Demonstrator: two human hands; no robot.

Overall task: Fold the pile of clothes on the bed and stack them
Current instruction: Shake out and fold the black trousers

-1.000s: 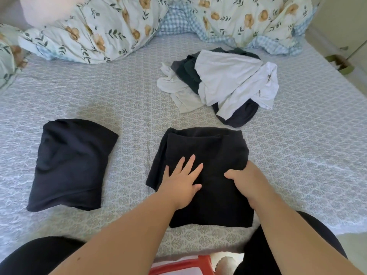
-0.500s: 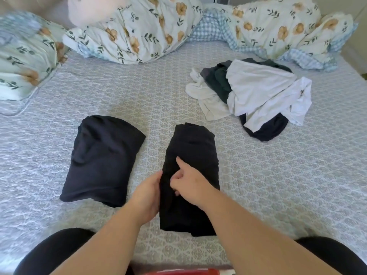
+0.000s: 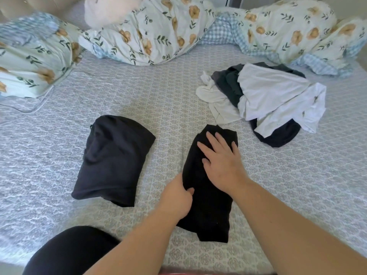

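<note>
Patterned bedspread (image 3: 158, 100) now carries a black garment (image 3: 208, 195) narrowed from wide panel to strip; left hand (image 3: 176, 197) pinches its edge, right hand (image 3: 222, 161) presses flat-open. Beyond it, the unfolded pile (image 3: 268, 100) waits; beside it, a folded one (image 3: 113, 157).

Bare bed (image 3: 174, 108) between folded garment (image 3: 113, 157) and pile (image 3: 264, 100).

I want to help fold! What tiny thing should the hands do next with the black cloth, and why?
Probably fold the black cloth in half, far end toward the near end. It lies as a long narrow strip, longer than the folded dark piece beside it. The right hand lies flat on its far part and the left hand grips its left edge, so both seem placed for that fold.
</note>
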